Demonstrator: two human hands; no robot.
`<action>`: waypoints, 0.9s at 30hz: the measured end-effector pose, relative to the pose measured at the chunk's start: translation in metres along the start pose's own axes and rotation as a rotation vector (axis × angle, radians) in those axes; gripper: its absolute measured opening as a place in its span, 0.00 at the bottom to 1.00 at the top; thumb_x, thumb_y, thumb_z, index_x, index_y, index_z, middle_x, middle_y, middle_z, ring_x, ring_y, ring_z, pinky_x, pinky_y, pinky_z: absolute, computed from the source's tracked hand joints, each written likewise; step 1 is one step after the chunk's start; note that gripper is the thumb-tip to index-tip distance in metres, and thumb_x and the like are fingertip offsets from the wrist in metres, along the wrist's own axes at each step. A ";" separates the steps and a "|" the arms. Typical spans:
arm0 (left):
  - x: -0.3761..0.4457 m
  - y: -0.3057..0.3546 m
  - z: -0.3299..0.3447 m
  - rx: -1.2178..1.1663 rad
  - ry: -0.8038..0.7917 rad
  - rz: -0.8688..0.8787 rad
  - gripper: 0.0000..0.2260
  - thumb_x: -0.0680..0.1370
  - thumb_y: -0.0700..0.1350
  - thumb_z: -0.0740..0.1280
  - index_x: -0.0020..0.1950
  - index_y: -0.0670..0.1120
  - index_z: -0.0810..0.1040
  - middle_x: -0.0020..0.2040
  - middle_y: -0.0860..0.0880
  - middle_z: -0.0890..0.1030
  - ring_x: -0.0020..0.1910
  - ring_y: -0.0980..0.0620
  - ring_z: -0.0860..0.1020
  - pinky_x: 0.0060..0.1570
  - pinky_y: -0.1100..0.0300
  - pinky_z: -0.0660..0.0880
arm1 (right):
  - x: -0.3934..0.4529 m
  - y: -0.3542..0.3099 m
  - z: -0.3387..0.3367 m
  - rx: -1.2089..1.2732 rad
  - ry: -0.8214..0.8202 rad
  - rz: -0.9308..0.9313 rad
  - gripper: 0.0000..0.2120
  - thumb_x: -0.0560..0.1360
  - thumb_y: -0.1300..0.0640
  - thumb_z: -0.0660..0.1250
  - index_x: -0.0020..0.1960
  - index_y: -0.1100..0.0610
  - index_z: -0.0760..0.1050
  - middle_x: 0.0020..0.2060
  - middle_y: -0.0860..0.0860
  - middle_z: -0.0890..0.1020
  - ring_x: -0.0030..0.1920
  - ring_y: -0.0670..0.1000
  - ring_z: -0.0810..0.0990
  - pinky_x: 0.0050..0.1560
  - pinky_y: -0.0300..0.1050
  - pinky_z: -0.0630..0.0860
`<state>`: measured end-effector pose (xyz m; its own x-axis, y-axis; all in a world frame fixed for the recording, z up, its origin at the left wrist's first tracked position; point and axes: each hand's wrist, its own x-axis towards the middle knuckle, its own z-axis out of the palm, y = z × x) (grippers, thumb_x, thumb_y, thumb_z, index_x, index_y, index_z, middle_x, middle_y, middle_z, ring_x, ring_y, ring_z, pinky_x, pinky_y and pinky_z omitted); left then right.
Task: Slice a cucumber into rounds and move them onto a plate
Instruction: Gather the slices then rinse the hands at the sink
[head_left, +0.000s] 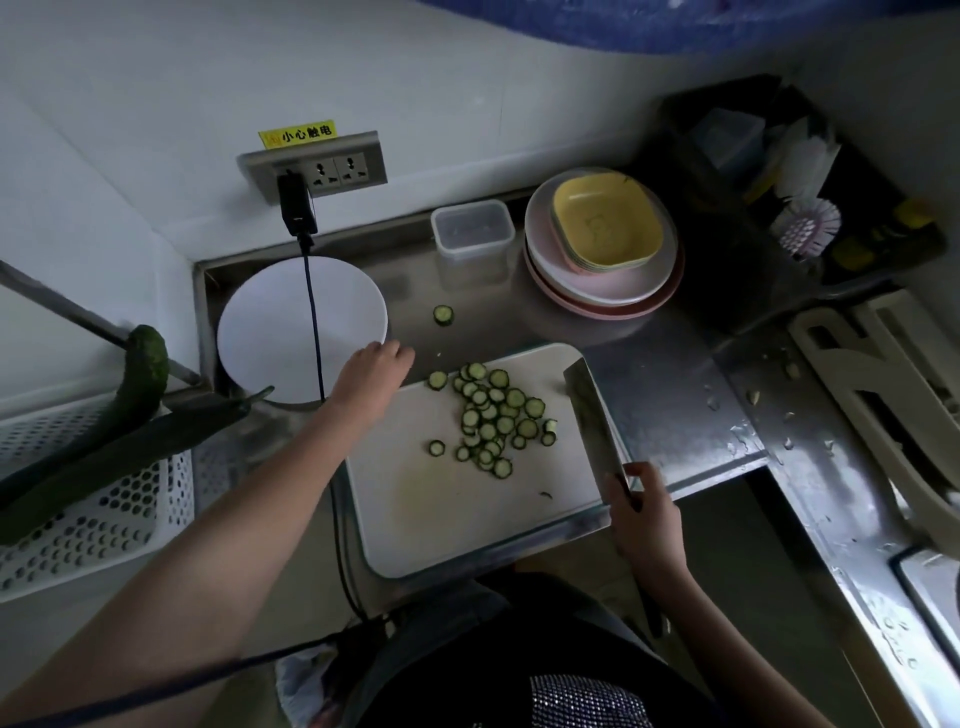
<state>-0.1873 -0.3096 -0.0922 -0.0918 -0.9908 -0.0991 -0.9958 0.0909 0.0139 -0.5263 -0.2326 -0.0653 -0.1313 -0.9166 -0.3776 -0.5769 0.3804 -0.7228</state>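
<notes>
On the steel counter (670, 364) lies a white cutting board (441, 509), and the cucumber rounds (491, 415) are in a loose heap on its far half. One stray round (443, 315) sits alone on the counter behind the board, between the white plate (270, 322) and the stack of dishes (602, 249).

The white plate stands left of the board, near the wall corner. A black cable (315, 322) hangs from the charger in the wall socket (317, 169) and passes straight over the plate, then goes down between the plate and the board.

The left hand (375, 370) reaches over the gap at the plate's right rim, near the far left corner of the board. Its fingers are bent downward with the knuckles up; I cannot tell if they pinch anything. The right hand (641, 512) grips the handle of a cleaver (592, 410), fingers curled around it. The blade lies along the right edge of the board, just beside the heap of rounds.

On the left, two whole cucumbers (119, 447) rest in a white perforated basket (93, 530), one end pointing toward the plate. Behind the board stand a clear plastic box (472, 228) and the pink plates with yellow bowls on top. At the far right a dark rack holds a pink brush (808, 226).
</notes>
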 end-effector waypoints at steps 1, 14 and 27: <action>0.002 0.005 -0.001 -0.212 0.048 -0.037 0.10 0.68 0.32 0.73 0.45 0.40 0.76 0.40 0.44 0.79 0.39 0.44 0.77 0.36 0.53 0.73 | 0.000 -0.002 0.001 0.011 0.002 0.008 0.03 0.78 0.55 0.64 0.50 0.52 0.70 0.36 0.50 0.81 0.33 0.49 0.80 0.29 0.39 0.71; 0.008 0.056 0.001 -1.461 -0.182 -0.528 0.08 0.73 0.31 0.69 0.40 0.43 0.75 0.37 0.45 0.78 0.32 0.56 0.77 0.30 0.68 0.76 | -0.005 -0.002 0.013 0.060 -0.004 0.069 0.05 0.78 0.53 0.64 0.52 0.53 0.71 0.34 0.53 0.81 0.28 0.50 0.77 0.28 0.46 0.74; 0.057 0.046 -0.049 -1.921 -0.228 -0.964 0.16 0.77 0.29 0.49 0.41 0.42 0.73 0.39 0.44 0.71 0.37 0.51 0.71 0.51 0.50 0.74 | 0.015 -0.016 0.032 -0.336 -0.058 -0.122 0.10 0.79 0.57 0.60 0.57 0.52 0.61 0.49 0.52 0.76 0.43 0.55 0.77 0.37 0.52 0.75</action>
<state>-0.2378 -0.3671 -0.0488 0.1583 -0.6167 -0.7711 0.4933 -0.6271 0.6028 -0.4934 -0.2489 -0.0782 -0.0052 -0.9407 -0.3393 -0.8194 0.1985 -0.5377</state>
